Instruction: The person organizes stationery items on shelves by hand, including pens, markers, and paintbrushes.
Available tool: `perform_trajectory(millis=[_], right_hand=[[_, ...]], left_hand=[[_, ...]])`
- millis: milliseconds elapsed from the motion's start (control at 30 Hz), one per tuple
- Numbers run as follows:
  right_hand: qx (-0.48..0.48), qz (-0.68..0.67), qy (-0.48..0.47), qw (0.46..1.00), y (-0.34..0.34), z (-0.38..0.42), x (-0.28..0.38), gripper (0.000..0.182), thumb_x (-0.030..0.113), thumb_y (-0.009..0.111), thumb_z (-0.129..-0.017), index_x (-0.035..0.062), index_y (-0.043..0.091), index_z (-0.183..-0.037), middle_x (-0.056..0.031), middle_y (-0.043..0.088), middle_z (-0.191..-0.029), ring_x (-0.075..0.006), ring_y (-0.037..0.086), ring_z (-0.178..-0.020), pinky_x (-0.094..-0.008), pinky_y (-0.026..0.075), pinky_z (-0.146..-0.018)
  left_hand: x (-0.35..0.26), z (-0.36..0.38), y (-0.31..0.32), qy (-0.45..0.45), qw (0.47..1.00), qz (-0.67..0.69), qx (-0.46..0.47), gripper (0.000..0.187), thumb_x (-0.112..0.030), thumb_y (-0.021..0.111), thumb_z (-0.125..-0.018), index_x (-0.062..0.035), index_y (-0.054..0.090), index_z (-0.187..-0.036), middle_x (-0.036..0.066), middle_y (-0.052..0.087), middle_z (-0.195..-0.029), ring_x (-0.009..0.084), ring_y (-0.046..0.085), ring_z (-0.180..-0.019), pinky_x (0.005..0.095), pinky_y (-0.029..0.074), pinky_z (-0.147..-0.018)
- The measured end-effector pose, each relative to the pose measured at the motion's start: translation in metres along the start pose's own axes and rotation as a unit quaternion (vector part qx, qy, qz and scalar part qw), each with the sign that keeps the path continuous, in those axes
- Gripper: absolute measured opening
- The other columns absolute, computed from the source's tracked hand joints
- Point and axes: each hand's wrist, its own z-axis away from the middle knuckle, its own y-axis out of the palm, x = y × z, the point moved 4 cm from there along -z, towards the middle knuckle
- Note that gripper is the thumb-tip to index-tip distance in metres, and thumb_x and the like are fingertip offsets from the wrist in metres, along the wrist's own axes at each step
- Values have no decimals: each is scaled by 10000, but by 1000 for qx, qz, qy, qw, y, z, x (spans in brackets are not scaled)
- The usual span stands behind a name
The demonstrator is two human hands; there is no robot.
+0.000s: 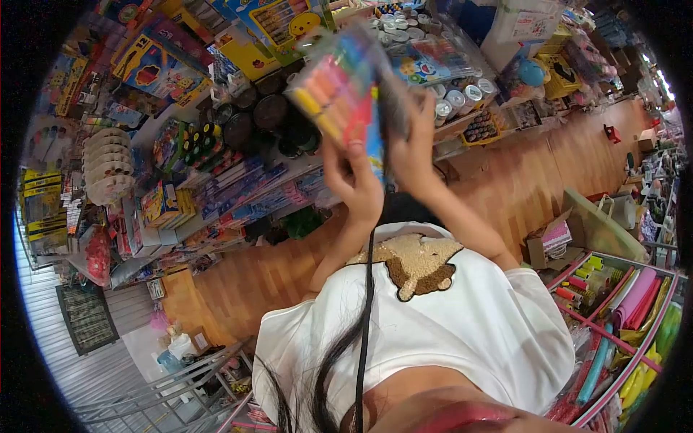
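Above crowded shelves [216, 187], both hands [382, 173] grip a glossy flat marker pack [339, 90].

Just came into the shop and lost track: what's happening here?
A person in a white top holds up a clear pack of colourful markers with both hands: the left hand grips its lower edge, the right hand its side. The pack is raised in front of crowded stationery shelves; a bin of rolled paper stands nearby.
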Motion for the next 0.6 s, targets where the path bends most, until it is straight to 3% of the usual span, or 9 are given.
perform_trajectory(millis=[100, 167, 267, 333, 367, 400, 467, 533, 600], right_hand=[[90, -18, -90, 992, 9, 53, 14, 599, -2, 626, -612, 180, 578, -1180, -128, 488, -1026, -316, 457, -955, -371, 376, -873], [149, 16, -105, 983, 6, 63, 8, 605, -2, 638, -610, 216, 588, -1173, -130, 499, -1024, -325, 477, -958, -367, 396, -861], [137, 10, 12, 990, -5, 45, -24, 543, -5, 623, -641, 167, 590, -1155, -135, 512, -981, -306, 508, -938, -352, 409, -850], [147, -94, 139, 975, -16, 36, -55, 420, -25, 546, -730, 40, 556, -1145, -105, 532, -1012, -202, 510, -969, -295, 425, -821], [162, -225, 224, 934, -20, 36, -64, 363, 8, 542, -788, 4, 521, -1151, -96, 513, -1147, -164, 499, -1027, -286, 421, -851], [116, -346, 403, 839, -28, 26, -35, 351, 120, 572, -818, 15, 527, -1149, -91, 569, -1059, -171, 537, -946, -302, 433, -838], [124, -535, 451, 704, -50, 38, -60, 593, 468, 509, -797, 11, 490, -1174, -124, 566, -1081, -233, 550, -965, -366, 450, -845], [84, -608, 443, 654, -58, 31, -70, 787, 674, 456, -769, 8, 469, -1186, -148, 562, -1095, -277, 557, -973, -410, 459, -850], [3, -578, 391, 716, -65, 8, -70, 863, 739, 411, -736, 5, 461, -1186, -163, 558, -1102, -302, 556, -971, -434, 460, -853]], left_hand=[[-3, -18, -10, -5, 996, -18, -89, 421, -212, 465, -927, 70, 374, -1225, 135, 507, -1135, 175, 509, -991, 298, 394, -852], [-6, -27, -16, 39, 997, -29, -60, 432, -254, 430, -940, 62, 373, -1228, 155, 483, -1177, 198, 486, -1041, 319, 374, -886], [-8, -28, -22, 105, 992, -67, -38, 466, -285, 431, -939, 57, 348, -1243, 180, 456, -1203, 215, 485, -1055, 323, 375, -891], [-13, -24, -23, 202, 976, -79, -10, 444, -266, 483, -914, 65, 404, -1198, 174, 497, -1166, 212, 520, -1010, 318, 414, -851], [-17, -22, -20, 256, 965, -52, 13, 417, -246, 534, -890, 72, 467, -1151, 164, 541, -1130, 208, 554, -962, 316, 449, -813], [-16, -23, -15, 239, 951, -108, 164, 377, -256, 585, -840, -56, 521, -1153, 151, 564, -1129, 239, 587, -959, 327, 481, -784], [-20, -23, 4, 390, 843, -208, 305, 410, -283, 643, -731, -362, 580, -1129, 76, 599, -1132, 292, 635, -914, 338, 543, -688], [-19, -11, 15, 416, 760, -330, 375, 444, -328, 611, -734, -454, 535, -1153, 29, 541, -1226, 263, 579, -1031, 366, 497, -817], [-13, -7, 20, 427, 713, -373, 411, 455, -356, 594, -730, -485, 516, -1159, 7, 497, -1279, 240, 528, -1115, 397, 450, -901]])
